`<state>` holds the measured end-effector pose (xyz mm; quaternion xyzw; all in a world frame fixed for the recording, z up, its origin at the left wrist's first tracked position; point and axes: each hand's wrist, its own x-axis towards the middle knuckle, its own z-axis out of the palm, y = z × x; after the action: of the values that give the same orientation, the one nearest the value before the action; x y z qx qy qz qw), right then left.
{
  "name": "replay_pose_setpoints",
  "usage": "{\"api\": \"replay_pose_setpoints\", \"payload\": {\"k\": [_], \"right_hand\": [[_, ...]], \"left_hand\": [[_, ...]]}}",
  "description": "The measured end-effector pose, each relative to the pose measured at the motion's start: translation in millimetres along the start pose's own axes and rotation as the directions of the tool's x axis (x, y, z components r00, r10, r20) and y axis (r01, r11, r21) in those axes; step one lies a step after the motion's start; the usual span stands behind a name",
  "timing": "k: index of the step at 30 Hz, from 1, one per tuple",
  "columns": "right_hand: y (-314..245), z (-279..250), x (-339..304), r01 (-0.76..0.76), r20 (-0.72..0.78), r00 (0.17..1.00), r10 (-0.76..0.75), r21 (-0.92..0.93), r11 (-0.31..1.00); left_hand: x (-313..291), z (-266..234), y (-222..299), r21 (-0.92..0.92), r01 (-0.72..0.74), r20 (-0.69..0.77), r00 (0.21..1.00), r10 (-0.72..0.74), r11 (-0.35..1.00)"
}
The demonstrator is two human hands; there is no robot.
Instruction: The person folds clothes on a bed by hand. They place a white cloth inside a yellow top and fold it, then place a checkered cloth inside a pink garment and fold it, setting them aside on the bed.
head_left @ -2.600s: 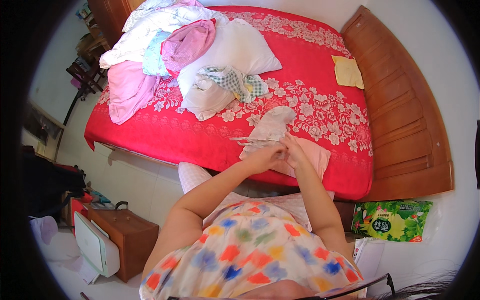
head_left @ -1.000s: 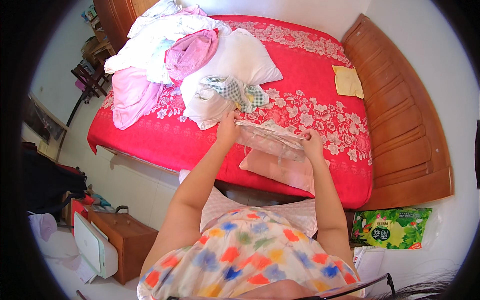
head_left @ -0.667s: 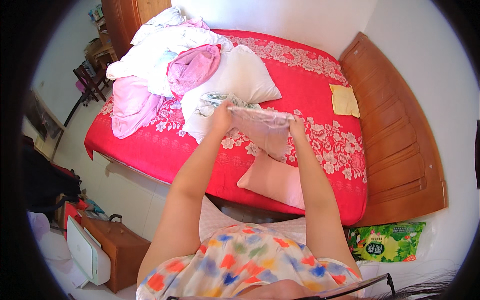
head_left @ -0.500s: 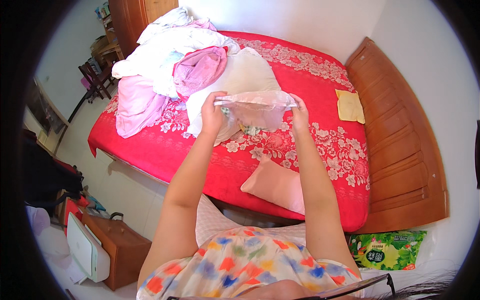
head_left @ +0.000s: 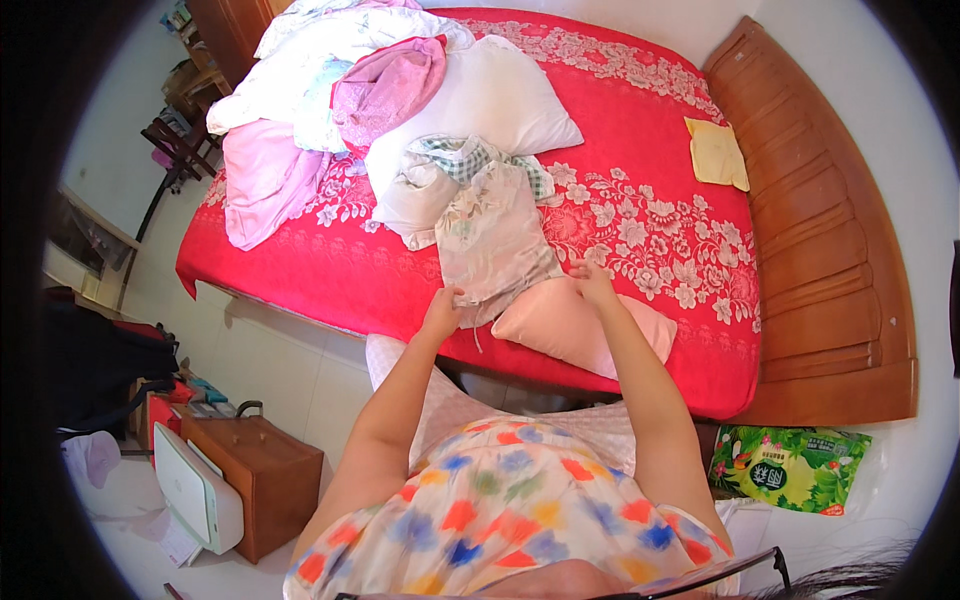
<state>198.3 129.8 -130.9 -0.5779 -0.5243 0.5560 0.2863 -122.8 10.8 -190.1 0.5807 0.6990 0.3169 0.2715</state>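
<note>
A pale, floral-printed garment with a drawstring (head_left: pixel 492 225) lies spread on the red bed, its waist end towards me and a thin string hanging from it. At its near left corner, my left hand (head_left: pixel 440 314) has its fingertips closed on the edge. My right hand (head_left: pixel 596 284) is just off the near right corner, fingers apart, above the peach pillow (head_left: pixel 555 325). Beyond the garment's far end lies a green-and-white checked cloth (head_left: pixel 462 156). Behind that rests a large white pillow (head_left: pixel 505 100).
Bunched bedding (head_left: pixel 300 100) and a pink cloth (head_left: pixel 390 90) cover the bed's far left. A yellow cloth (head_left: pixel 717 153) lies near the wooden headboard (head_left: pixel 815 220). A brown case (head_left: pixel 262 470) and a white printer (head_left: pixel 200 490) stand lower left, a green package (head_left: pixel 790 468) lower right.
The garment has come down from the air onto the bed, flat and stretched away from me. Both hands have moved lower and nearer; the right one has come off the edge. My view has tilted down.
</note>
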Motion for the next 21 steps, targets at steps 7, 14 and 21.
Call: {"api": "replay_pose_setpoints", "payload": {"k": [7,14,21], "right_hand": [[26.8,-20.2,-110.6,0.383,0.169,0.860,-0.481,-0.838,0.390],[34.9,-14.5,-147.2,0.241,0.073,0.888,-0.453,-0.914,0.325],[42.2,-28.5,-119.6,0.351,0.035,0.788,-0.615,-0.846,0.402]], "left_hand": [[-2.1,38.6,29.2,0.255,-0.347,0.078,0.938,0.338,0.903],[-5.6,64.5,5.5,0.526,-0.368,0.293,0.925,0.243,0.767],[11.2,53.1,1.1,0.423,-0.374,0.397,0.895,0.202,0.825]]}}
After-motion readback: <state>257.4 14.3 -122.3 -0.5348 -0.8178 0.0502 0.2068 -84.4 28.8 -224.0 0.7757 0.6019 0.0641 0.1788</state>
